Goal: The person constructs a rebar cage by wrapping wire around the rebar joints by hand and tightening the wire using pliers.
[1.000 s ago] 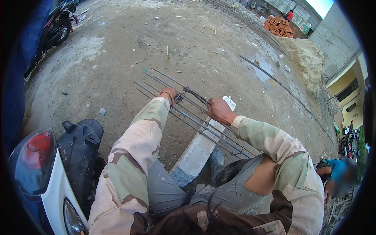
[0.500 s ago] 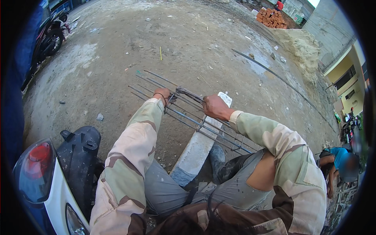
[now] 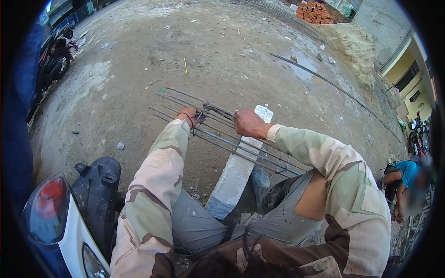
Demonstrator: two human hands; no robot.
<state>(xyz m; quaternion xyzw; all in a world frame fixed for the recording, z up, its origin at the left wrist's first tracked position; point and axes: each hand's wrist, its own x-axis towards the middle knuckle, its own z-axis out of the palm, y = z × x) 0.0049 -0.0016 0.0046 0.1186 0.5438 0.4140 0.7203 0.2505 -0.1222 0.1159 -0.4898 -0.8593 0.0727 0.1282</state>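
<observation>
Seen from the head camera, a long grey steel-bar cage (image 3: 215,136) with thin square stirrups (image 3: 235,147) slants across a pale oblong concrete beam (image 3: 232,180) above bare brown dirt ground (image 3: 125,88), its near end beside the right knee of torn grey trousers (image 3: 194,213). Of the two hands, the left hand (image 3: 187,115), a dark band at its wrist, closes on the cage by a stirrup toward its far left end, some fingers hidden among the bars. The right hand (image 3: 252,124) wraps the handles of a slim dark metal pincer tool (image 3: 220,111), whose head appears to meet the cage's upper edge just beside the left hand.

The cage looks stiff along its bars and hard to break, likely heavier than its open frame suggests yet manageable by hand; its wire-thin stirrups probably give or slide more readily than the long bars. The metal seems rough rather than slippery, and the bare bar ends could scratch. Resting on so narrow a beam, it may rock or roll, so the soundest hold appears to be around the long bars close to a stirrup, clear of the loose ends
</observation>
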